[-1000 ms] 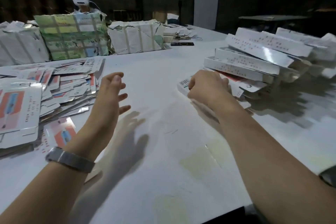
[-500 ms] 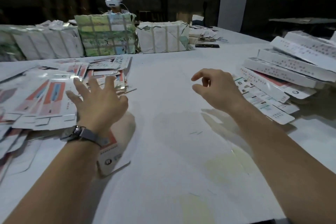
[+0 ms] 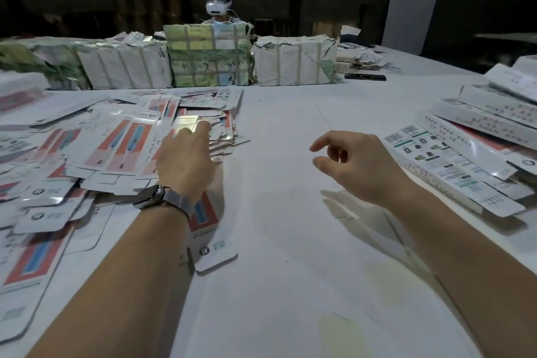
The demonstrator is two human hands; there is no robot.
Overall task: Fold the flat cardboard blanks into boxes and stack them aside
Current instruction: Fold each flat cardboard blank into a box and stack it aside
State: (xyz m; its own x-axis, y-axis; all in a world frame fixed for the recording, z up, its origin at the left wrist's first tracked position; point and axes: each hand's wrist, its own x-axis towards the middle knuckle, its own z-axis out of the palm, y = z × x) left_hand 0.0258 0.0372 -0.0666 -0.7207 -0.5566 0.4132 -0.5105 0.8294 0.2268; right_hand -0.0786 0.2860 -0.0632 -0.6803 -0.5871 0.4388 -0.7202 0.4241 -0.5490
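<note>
A wide heap of flat cardboard blanks (image 3: 116, 142), white with red and blue print, covers the table's left side. My left hand (image 3: 186, 157), a watch on its wrist, reaches over the heap's right edge with its fingers lying on the top blanks; whether they grip one is hidden. One loose blank (image 3: 209, 229) lies under my left forearm. A stack of folded white boxes (image 3: 476, 136) sits at the right. My right hand (image 3: 357, 166) hovers above the bare table to the left of that stack, fingers loosely curled and holding nothing.
Strapped paper-wrapped bundles (image 3: 209, 58) line the far side of the white table (image 3: 290, 241). A person wearing a white headset (image 3: 218, 6) sits behind them. A black phone (image 3: 365, 77) lies at the far right by loose papers.
My left hand has moved forward onto the heap of blanks. My right hand has drawn back from the box stack and hangs over the table. The view has swung left.
</note>
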